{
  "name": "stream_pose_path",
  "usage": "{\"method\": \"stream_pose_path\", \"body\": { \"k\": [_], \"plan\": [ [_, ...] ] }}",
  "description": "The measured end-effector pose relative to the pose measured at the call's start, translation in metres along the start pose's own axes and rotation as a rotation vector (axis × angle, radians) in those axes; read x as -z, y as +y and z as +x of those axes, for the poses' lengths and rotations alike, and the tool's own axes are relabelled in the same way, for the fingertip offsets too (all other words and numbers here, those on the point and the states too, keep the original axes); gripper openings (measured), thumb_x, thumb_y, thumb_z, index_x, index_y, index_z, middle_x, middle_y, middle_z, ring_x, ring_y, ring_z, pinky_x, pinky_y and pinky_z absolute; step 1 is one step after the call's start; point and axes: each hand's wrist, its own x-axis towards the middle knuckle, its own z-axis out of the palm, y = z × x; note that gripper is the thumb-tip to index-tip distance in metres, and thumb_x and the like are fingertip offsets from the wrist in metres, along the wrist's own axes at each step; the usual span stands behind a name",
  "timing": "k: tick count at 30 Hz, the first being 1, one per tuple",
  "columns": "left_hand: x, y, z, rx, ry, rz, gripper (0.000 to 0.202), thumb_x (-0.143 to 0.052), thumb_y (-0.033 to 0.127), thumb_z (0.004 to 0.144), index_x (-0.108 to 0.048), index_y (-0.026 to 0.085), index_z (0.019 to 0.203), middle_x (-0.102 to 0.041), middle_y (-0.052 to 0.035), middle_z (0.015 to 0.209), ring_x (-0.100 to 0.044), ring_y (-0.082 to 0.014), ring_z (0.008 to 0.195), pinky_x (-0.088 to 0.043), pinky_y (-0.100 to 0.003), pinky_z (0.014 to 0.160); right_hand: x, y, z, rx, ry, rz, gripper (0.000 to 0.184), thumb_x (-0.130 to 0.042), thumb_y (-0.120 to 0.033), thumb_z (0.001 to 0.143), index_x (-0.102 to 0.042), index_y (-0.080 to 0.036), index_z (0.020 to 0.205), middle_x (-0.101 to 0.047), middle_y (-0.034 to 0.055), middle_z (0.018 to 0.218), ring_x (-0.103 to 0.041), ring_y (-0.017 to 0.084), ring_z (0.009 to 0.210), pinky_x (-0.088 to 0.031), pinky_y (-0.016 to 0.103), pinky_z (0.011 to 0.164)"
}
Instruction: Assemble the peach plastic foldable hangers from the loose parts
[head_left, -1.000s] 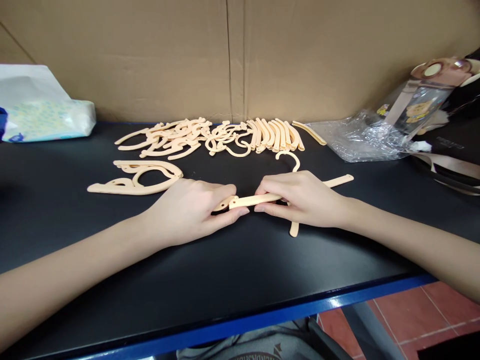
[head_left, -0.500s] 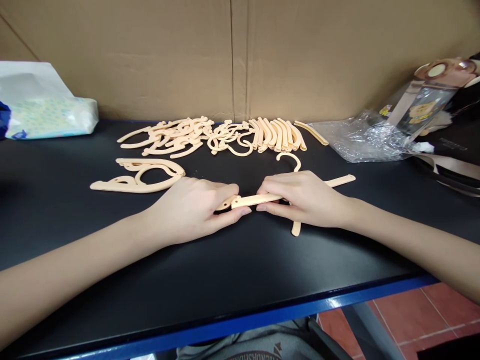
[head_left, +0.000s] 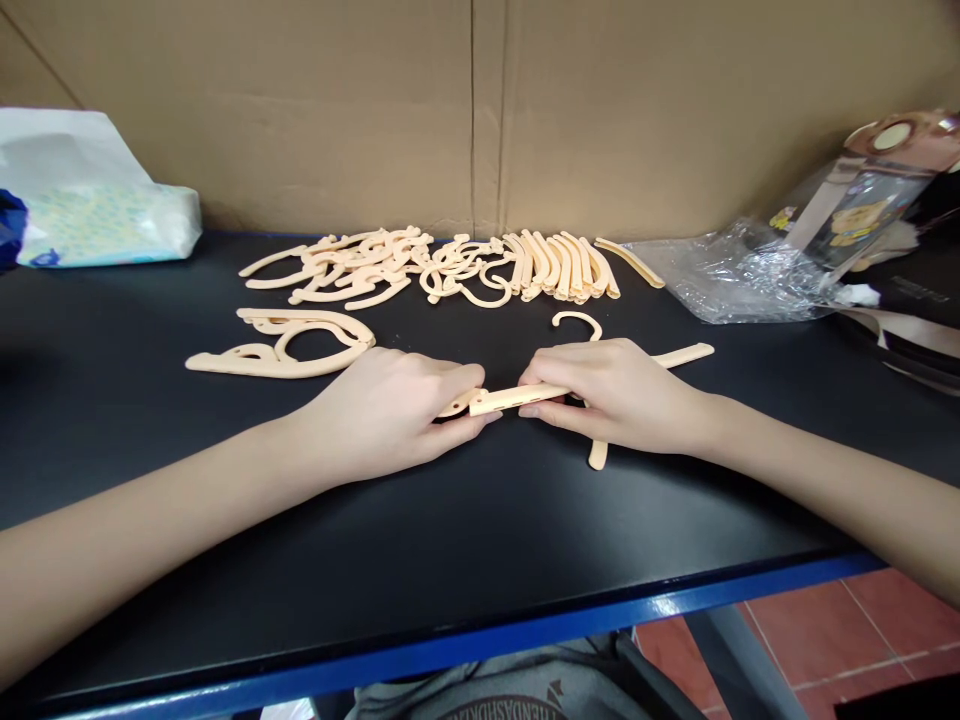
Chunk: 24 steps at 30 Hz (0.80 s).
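Between my two hands spans a cream plastic hanger arm point(head_left: 510, 400), nearly level above the black table. My left hand point(head_left: 397, 410) is closed on a smaller cream hanger piece point(head_left: 455, 405), mostly hidden in the fingers, whose end meets the arm's left end. My right hand point(head_left: 611, 395) pinches the arm farther right. Behind and under that hand show a hanger hook point(head_left: 577, 322), a strip point(head_left: 684, 355) sticking out to the right and a short end point(head_left: 598, 454) below; how they join is hidden. Left of my left hand lies a folded hanger point(head_left: 300, 365).
At the back lie piled hanger arms point(head_left: 352, 265), hooks point(head_left: 465, 270) and a row of curved strips point(head_left: 562, 265). A tissue pack point(head_left: 112, 215) sits back left. Clear plastic wrap point(head_left: 720, 270) and a bottle point(head_left: 862, 200) stand at the right. Cardboard point(head_left: 300, 110) walls the back.
The hanger arm has rolled slightly, so its slotted edge now shows. Both hands keep their hold; the whole view has shifted a little.
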Motion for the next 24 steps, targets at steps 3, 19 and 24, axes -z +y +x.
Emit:
{"method": "stream_pose_path", "body": {
  "k": [3, 19, 24],
  "plan": [
    [0.0, -0.0004, -0.0004, -0.002, -0.005, -0.005, 0.027, -0.048, 0.034, 0.091, -0.042, 0.02, 0.07, -0.045, 0.0057, 0.056, -0.045, -0.0106, 0.046, -0.02, -0.024, 0.047, 0.0002, -0.0002, -0.0005, 0.008, 0.004, 0.005, 0.014, -0.052, -0.024, 0.095, -0.061, -0.015, 0.09, -0.061, -0.0003, 0.079, -0.055, 0.01, 0.068, -0.032, 0.023, 0.059],
    [0.0017, -0.0001, -0.0006, -0.021, 0.002, -0.03, 0.03, -0.049, 0.038, 0.092, -0.041, 0.02, 0.069, -0.045, 0.0061, 0.054, -0.045, -0.0103, 0.045, -0.02, -0.024, 0.045, 0.0003, 0.0003, 0.0003, 0.007, 0.0, 0.006, 0.012, -0.051, -0.023, 0.094, -0.06, -0.016, 0.09, -0.061, -0.0005, 0.08, -0.056, 0.011, 0.069, -0.033, 0.023, 0.059],
    [0.0027, -0.0003, -0.0004, -0.023, -0.001, -0.027, 0.034, -0.046, 0.043, 0.092, -0.041, 0.02, 0.068, -0.047, 0.0053, 0.055, -0.046, -0.011, 0.045, -0.02, -0.024, 0.045, 0.0004, 0.0, 0.0011, 0.005, -0.008, 0.019, 0.013, -0.051, -0.022, 0.094, -0.06, -0.016, 0.09, -0.062, -0.0004, 0.081, -0.056, 0.011, 0.07, -0.034, 0.023, 0.059]
  ]
}}
